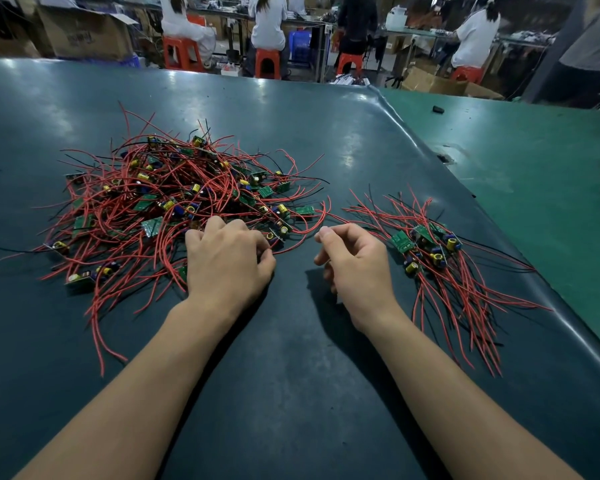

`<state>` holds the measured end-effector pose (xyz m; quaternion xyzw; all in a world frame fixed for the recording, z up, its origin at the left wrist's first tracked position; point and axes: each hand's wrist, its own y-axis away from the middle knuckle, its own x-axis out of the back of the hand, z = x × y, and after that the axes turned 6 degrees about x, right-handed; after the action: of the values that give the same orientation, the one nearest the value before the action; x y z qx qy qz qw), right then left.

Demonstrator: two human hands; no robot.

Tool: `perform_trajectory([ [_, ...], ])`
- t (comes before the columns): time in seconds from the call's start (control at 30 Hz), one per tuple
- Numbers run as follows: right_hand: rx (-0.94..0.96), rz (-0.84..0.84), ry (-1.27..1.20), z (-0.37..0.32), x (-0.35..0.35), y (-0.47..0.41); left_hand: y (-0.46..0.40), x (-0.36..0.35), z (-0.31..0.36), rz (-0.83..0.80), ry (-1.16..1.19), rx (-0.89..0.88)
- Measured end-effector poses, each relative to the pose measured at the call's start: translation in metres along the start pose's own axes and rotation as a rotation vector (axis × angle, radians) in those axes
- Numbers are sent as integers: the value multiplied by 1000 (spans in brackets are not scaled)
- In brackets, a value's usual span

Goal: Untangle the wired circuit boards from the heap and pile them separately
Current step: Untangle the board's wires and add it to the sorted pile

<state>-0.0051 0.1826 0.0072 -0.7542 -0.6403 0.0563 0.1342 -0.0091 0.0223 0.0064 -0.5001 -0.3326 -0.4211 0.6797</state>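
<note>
1. Big heap (174, 199) of red-wired boards at ten o'clock on the dark mat (291, 358); tangled, wires splayed all round.
2. Left hand (227, 261) palm-down on the heap's near edge; fingers curled into the wires, thumb and forefinger pinching one red strand.
3. Right hand (355, 263) loosely curled, raised beside it; holding anything or not, cannot tell.
4. Small pile (430, 251) at two o'clock; boards bunched, wires trailing towards five.
</note>
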Motion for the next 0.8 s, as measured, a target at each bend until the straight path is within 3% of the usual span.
perform_trajectory([
  [0.1,143,-29,124,1,-1,2,2,4,0,98,111,-63],
  [0.23,407,-221,358,2,-2,6,9,13,5,149,277,-246],
  [0.37,586,-108,371,-1,2,4,14,17,10,163,383,-334],
  [0.5,633,-138,426,-4,8,1,14,17,11,154,473,-387],
  [0.6,705,-54,453,-4,10,-2,15,14,13,175,545,-427],
  [0.67,535,64,333,-4,10,-4,15,15,14,246,701,-304],
  [0.73,209,189,-29,-6,10,-9,13,17,14,352,899,-108],
  [0.8,-3,275,-389,-12,13,-13,13,18,12,431,1033,-54],
])
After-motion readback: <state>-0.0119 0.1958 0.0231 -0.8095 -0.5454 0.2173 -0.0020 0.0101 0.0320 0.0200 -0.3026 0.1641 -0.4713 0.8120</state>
